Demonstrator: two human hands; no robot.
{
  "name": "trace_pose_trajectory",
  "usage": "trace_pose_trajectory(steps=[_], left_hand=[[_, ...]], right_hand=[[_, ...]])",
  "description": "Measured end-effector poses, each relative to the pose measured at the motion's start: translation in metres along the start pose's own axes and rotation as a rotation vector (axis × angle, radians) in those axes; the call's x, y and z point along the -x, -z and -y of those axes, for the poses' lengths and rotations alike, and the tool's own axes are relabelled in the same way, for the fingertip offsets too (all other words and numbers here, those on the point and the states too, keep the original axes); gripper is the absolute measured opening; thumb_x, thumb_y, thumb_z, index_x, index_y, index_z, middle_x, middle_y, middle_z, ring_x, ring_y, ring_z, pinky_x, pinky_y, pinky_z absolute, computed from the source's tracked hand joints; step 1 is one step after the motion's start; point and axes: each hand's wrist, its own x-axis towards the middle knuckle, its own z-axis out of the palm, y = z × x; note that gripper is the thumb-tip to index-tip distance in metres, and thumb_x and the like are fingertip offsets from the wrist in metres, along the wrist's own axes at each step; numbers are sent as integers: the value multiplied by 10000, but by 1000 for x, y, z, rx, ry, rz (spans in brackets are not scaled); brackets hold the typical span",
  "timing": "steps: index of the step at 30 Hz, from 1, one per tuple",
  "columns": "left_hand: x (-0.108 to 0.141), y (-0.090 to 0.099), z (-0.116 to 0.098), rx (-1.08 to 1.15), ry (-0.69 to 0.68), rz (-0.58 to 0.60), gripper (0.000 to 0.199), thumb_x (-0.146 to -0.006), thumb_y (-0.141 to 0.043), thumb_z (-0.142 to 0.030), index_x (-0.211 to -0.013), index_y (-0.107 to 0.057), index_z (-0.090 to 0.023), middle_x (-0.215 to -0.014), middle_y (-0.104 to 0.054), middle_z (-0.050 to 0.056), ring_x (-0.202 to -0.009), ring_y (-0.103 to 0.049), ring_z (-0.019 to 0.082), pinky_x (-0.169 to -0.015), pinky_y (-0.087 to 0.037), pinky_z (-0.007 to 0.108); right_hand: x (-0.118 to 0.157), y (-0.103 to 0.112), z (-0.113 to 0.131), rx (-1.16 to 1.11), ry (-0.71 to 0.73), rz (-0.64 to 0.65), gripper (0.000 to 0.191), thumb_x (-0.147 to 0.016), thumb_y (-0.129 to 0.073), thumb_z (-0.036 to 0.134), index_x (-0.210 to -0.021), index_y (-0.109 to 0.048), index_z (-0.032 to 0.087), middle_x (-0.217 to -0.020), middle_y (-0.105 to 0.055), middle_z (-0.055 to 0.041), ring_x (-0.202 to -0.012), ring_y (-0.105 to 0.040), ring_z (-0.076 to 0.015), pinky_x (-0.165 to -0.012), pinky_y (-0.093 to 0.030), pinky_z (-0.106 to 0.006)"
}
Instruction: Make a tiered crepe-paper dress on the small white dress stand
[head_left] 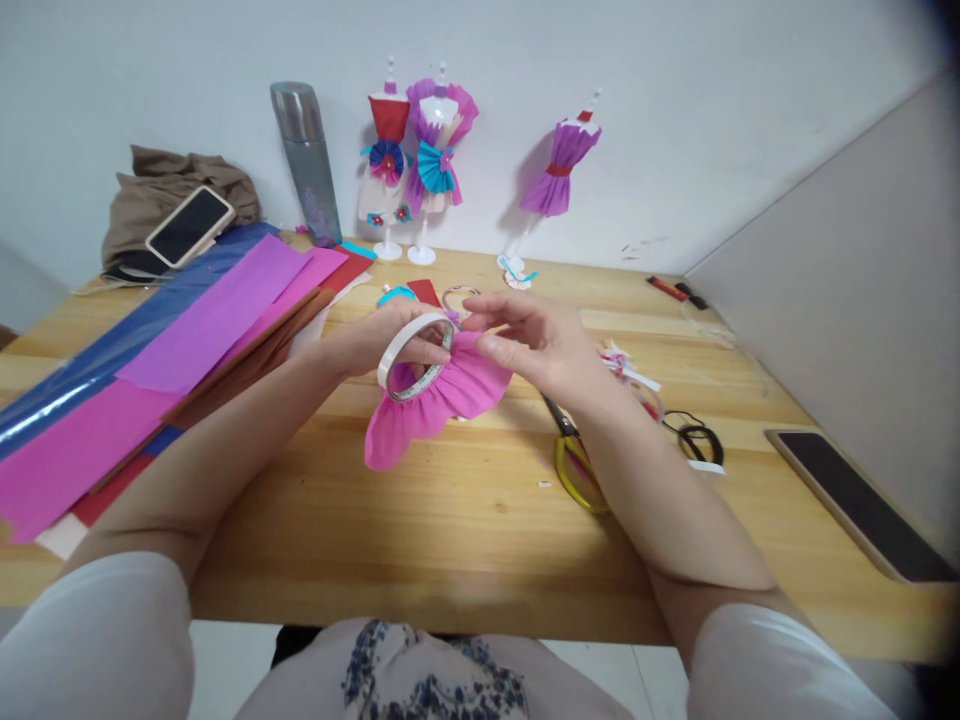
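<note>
Above the middle of the table, my left hand (pixel 401 335) is closed on a gathered strip of pink crepe paper (pixel 439 400), which fans out in pleats toward me. A white roll of tape (pixel 384 365) hangs around the thumb of this hand, in front of the paper. My right hand (pixel 540 345) is at the strip's right end. Its thumb touches the paper's upper edge, while the fingers are stretched out and apart from the thumb. Yellow-handled scissors (pixel 562 470) lie on the table, partly hidden under my right forearm.
Colored paper sheets (pixel 217 310) cover the table's left side. Three small dress forms in paper dresses (pixel 562 165) stand along the wall, beside a grey flask (pixel 307 165). Paper scraps (pixel 619 362), a black cord coil (pixel 705 440) and a phone (pixel 862 500) lie rightward.
</note>
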Motion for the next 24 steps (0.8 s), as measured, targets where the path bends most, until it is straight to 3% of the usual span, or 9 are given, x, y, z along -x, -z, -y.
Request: trace_pose_trajectory(steps=[4,9,15,19,24], left_hand=[[-1,-7,2,96,72,36,256,-672,-846,-296,-750,-625,-192,-581,-585,-39,-505,-552,129,-467,-396,258],[-2,-8,3,98,75,25,234,-719,-800,-227,-704,-570,-187,-594,-544,-39,-546,-498,106,-498,-365,251],[-1,-6,2,128,26,0,191,-711,-782,-184,-716,-591,-170,-608,-559,-24,-569,-501,101,-511,-367,241],[-2,-4,-2,141,18,15,246,-682,-834,-260,-691,-601,-179,-615,-614,-2,-571,-546,119,-529,-431,259],[-5,-4,1,210,28,-18,210,-629,-818,-143,-671,-613,-165,-622,-615,-14,-588,-543,103,-546,-431,239]], right_hand=[[-3,-5,-12,25,-107,69,247,-692,-832,434,-765,-714,229,-736,-650,-41,-708,-588,-198,-659,-465,-346],[-5,-2,-18,-31,-189,133,311,-644,-865,473,-645,-661,238,-566,-529,2,-542,-423,-136,-517,-307,-297],[-8,-4,-17,-98,-231,131,357,-622,-874,502,-610,-624,247,-538,-508,14,-515,-398,-120,-505,-285,-296],[-11,-6,-20,-127,-251,125,395,-572,-871,526,-595,-621,222,-517,-496,32,-508,-379,-104,-508,-256,-274],[-11,-5,-20,-128,-234,70,362,-585,-869,507,-592,-627,238,-553,-545,13,-532,-420,-118,-527,-303,-283]])
